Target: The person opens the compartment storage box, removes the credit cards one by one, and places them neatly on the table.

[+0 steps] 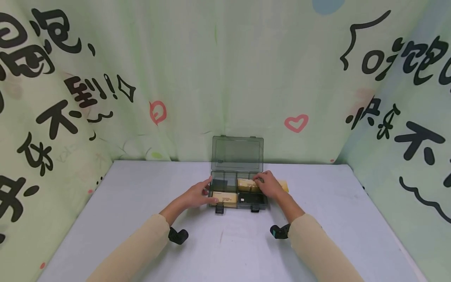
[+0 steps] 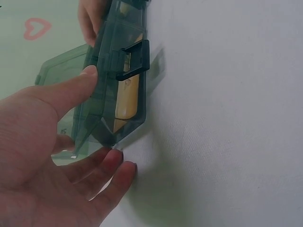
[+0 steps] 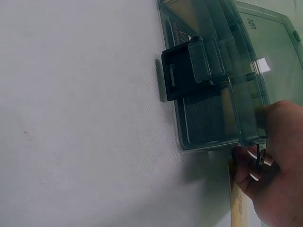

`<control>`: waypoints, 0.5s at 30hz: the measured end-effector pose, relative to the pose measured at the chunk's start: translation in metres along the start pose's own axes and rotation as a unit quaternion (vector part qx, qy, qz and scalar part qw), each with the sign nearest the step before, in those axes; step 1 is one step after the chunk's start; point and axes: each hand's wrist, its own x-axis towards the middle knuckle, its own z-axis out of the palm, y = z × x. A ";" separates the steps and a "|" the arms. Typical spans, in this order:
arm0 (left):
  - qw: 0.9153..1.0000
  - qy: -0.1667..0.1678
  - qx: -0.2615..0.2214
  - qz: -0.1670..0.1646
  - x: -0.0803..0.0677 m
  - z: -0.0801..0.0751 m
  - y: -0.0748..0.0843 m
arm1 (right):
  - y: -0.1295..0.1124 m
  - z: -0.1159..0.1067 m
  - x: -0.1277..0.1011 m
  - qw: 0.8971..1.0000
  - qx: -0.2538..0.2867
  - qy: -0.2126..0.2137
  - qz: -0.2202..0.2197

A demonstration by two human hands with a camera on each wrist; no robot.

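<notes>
A translucent grey-green compartment case (image 1: 224, 175) stands with its lid (image 1: 237, 153) raised behind it. My left hand (image 1: 195, 194) is at its left end, thumb reaching over the front left and the other fingers (image 2: 124, 177) spread outside the lower corner. My right hand (image 1: 270, 184) grips the right end near the back, fingers bent at the wall. A small dark piece with a shiny spot (image 3: 261, 157) shows between those fingers. Yellow boxes lie in the front left (image 1: 224, 197) and back right (image 1: 244, 184) compartments; a black box (image 1: 251, 198) lies front right.
Another yellow item (image 1: 284, 185) lies outside the case, partly behind my right hand. Two dark latches (image 1: 219, 208) hang down at the case's front. The white table (image 1: 225, 246) meets a printed curtain (image 1: 225, 78) behind the case and at both sides.
</notes>
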 end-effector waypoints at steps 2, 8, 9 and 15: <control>1.000 -0.002 -0.002 0.000 0.000 0.000 -0.001 | 0.001 0.000 0.000 1.000 0.000 0.001 -0.005; 1.000 -0.001 -0.003 0.001 0.001 0.000 -0.002 | 0.000 0.000 -0.001 1.000 0.012 0.020 -0.015; 1.000 -0.001 -0.003 0.000 0.002 0.000 -0.002 | 0.000 0.000 -0.001 1.000 0.013 0.024 -0.015; 1.000 0.001 0.002 -0.010 0.000 0.001 -0.001 | 0.001 0.003 0.000 0.998 0.029 0.046 -0.015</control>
